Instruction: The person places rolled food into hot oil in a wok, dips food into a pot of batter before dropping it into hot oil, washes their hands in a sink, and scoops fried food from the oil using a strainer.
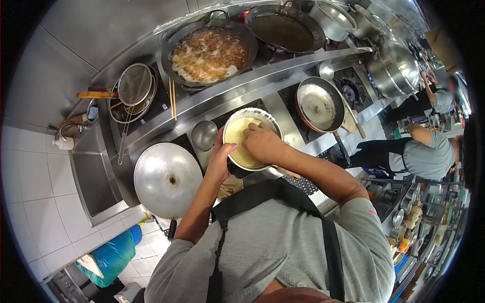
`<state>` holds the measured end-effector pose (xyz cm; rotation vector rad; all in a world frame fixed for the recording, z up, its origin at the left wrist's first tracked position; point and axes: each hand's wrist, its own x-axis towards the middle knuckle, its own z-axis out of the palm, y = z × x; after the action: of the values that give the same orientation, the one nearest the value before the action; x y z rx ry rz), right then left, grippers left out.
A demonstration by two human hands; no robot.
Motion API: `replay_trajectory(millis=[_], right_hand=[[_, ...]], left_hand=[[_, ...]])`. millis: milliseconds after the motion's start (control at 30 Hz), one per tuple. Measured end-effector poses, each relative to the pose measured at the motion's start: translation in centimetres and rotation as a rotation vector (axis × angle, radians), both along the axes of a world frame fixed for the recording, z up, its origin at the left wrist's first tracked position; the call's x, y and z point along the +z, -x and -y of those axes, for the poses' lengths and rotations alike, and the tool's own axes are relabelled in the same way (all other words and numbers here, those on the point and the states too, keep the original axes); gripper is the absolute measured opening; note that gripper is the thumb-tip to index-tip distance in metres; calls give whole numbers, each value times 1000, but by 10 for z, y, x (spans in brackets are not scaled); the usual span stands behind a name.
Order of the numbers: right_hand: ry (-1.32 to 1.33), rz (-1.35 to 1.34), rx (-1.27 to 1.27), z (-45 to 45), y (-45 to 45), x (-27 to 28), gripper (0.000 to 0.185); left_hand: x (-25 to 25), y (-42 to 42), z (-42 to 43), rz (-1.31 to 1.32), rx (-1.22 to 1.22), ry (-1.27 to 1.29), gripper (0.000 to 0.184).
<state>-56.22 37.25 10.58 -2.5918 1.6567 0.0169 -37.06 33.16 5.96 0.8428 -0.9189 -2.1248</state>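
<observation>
A metal bowl point(233, 159) of pale yellow batter is over the near stove, in front of my body. My left hand point(220, 157) is closed on the bowl's left rim, its thumb over the edge. My right hand point(263, 144) reaches into the bowl with its fingers bent down at the batter; whatever they may hold is hidden. Beyond the bowl, a wok point(209, 53) holds bubbling oil with golden frying bits in it. A ladle point(204, 135) lies just left of the bowl.
A second wok point(283, 30) of dark oil stands at the back. A frying pan point(319, 104) is on the right, a large lid point(168, 179) on the left beside the sink point(93, 171). Strainers point(135, 85) rest at back left. Two people point(427, 151) are at far right.
</observation>
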Motion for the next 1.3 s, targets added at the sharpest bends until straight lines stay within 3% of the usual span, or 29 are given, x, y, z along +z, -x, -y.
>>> replay_trajectory(millis=[200, 433, 500, 633, 700, 800, 867, 967, 1100, 1300], right_hand=[[146, 181, -11, -21, 7, 9, 13], [12, 105, -55, -42, 14, 12, 25], [-73, 174, -83, -46, 18, 7, 28], [-163, 467, -57, -47, 29, 4, 30], [-308, 492, -63, -42, 27, 16, 28], [-309, 483, -60, -38, 27, 12, 25], [-88, 346, 5, -35, 32, 6, 22], [18, 216, 22, -25, 47, 1, 20], [-48, 85, 4, -6, 66, -16, 21], [-174, 21, -86, 15, 103, 9, 20]], left_hand=[[12, 4, -18, 52, 28, -4, 79], [10, 18, -44, 40, 42, 54, 78], [19, 21, -53, 14, 58, 34, 77], [-15, 22, -61, 6, 114, -58, 76], [-28, 16, -58, -20, 87, -129, 76], [-21, 16, -58, 41, 123, -172, 76], [-15, 19, -54, 38, 140, -170, 76], [5, 33, -47, 52, 146, -145, 77], [3, 54, -29, 75, 111, -110, 79], [13, 103, -2, 0, 89, -98, 77]])
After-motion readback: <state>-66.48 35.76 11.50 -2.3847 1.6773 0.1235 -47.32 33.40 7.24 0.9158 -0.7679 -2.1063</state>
